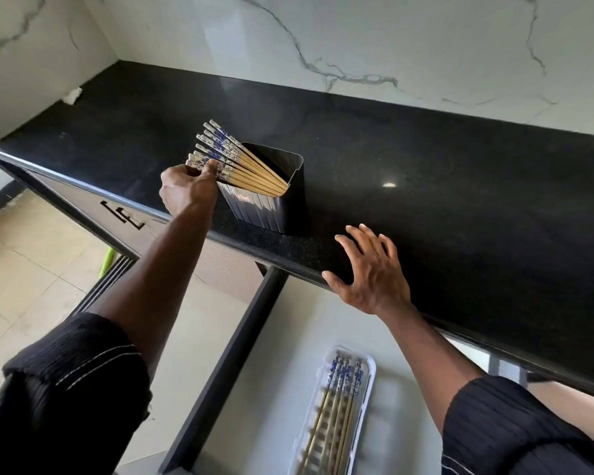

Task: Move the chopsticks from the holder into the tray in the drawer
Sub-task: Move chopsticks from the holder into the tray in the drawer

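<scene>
**One head view, looking down**

A single wide-angle camera sits at head height, close above the counter (426, 159), facing forward and steeply down. The marble wall (357, 39) fills the top; the open drawer (275, 371) lies below. No second view.

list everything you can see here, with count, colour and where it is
holder: one, black, upright on the counter near its front edge
chopsticks in holder: a fanned bunch, too packed to count, tan with blue and white tops, leaning left
tray: one, clear white, in the open drawer
chopsticks in tray: several, same pattern, lying lengthwise
counter: one, black speckled stone
drawer: one, open, pale inside with dark side wall, below the counter
wall: white marble with grey veins
floor: beige tiles, lower left
left hand: fingers on the chopstick tops
right hand: open, flat on the counter edge
</scene>
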